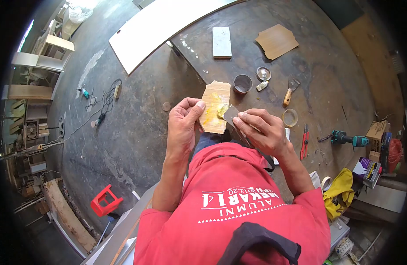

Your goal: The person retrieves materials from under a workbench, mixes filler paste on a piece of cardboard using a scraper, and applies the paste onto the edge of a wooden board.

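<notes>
My left hand (184, 123) grips the left edge of a small wood-grained board (216, 95), thumb on its face. Yellow putty is smeared over the board's middle. Between the thumb and fingers of my right hand (258, 128) is a flat grey scraper (231, 114). A lump of yellowish putty (221, 110) sits at the scraper's tip, against the board. Just beyond the board stands an open dark can (242, 84).
On the dark table lie a white block (221, 43), a brown board (277, 41), a putty knife (290, 92), a tape roll (290, 117), red-handled pliers (304, 142) and a teal drill (349, 139). A white panel (155, 26) spans the far left. A red stool (106, 201) is on the floor.
</notes>
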### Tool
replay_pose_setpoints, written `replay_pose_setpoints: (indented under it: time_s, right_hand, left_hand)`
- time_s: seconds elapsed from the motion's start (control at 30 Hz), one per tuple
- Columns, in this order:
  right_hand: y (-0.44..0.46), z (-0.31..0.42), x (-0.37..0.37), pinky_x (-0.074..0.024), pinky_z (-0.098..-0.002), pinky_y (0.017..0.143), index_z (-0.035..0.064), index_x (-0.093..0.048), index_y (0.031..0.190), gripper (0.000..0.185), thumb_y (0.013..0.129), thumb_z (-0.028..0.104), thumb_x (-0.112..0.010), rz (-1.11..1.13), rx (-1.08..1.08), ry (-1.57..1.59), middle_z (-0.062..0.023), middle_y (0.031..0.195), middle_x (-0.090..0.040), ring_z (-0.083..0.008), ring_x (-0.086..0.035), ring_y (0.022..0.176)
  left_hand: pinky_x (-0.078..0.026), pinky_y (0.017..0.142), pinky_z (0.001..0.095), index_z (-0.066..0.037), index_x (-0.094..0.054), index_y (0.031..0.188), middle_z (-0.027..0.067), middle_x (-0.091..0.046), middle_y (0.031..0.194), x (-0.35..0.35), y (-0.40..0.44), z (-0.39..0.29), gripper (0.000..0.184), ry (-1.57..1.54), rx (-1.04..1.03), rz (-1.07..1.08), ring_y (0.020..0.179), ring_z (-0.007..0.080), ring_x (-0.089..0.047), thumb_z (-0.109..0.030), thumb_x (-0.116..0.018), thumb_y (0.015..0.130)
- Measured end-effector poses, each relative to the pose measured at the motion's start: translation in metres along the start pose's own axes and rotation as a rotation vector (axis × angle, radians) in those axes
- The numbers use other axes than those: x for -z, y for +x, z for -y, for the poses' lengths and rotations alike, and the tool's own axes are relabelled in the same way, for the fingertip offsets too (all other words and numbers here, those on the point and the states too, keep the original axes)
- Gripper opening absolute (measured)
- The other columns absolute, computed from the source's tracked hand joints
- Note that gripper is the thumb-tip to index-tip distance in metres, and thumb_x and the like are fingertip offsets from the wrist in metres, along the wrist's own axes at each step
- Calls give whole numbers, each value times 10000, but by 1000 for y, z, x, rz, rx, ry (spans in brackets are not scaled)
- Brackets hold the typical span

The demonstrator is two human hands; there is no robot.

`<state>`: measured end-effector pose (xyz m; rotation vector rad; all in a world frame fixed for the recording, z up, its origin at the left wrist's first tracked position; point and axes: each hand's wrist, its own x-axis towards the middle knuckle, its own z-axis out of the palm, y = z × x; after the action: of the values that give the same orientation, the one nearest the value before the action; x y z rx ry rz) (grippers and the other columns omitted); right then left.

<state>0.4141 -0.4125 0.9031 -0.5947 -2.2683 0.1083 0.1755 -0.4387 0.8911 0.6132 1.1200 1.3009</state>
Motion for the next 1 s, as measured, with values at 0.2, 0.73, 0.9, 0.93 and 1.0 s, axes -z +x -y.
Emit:
replay_pose_setpoints:
  time_s: [0.2,0.73,0.9,0.93,1.0]
  right_hand:
    - [-2,-5,5,-529,-280,571,28,-743,1022,263,767,-32,-760,-92,-133,163,-62,973,-671,-172,-656,809]
    - [25,21,9,-554,-334,643,72,-729,1056,282,781,17,-758,-49,-329,104,-52,983,-665,-228,-647,839]
    - [26,26,2,-577,-341,663,54,-720,1059,355,711,-8,-749,64,-237,74,-50,961,-661,-223,-646,842]
    - [27,25,4,-579,-338,660,51,-718,1055,344,717,-2,-746,50,-253,78,-48,966,-665,-222,-648,847]
    - [27,24,4,-580,-335,658,47,-716,1051,332,723,4,-742,38,-273,80,-46,971,-669,-221,-650,852]
  left_hand:
    - [-474,478,193,-10,-635,1009,39,-701,788,-7,-3,-11,157,109,-121,-82,590,55,-627,-160,-671,984]
    - [-546,546,247,16,-640,972,44,-686,794,-19,-14,-19,145,227,-233,-94,645,85,-651,-126,-666,988]
    - [-543,550,237,20,-647,953,47,-691,795,-20,-12,-14,149,272,-246,-128,643,75,-648,-124,-667,988]
    - [-543,550,237,20,-647,953,47,-691,795,-20,-13,-13,149,272,-244,-128,643,75,-648,-124,-667,988]
    - [-539,556,233,22,-652,945,49,-696,796,-21,-15,-13,150,306,-249,-133,647,72,-650,-121,-667,988]
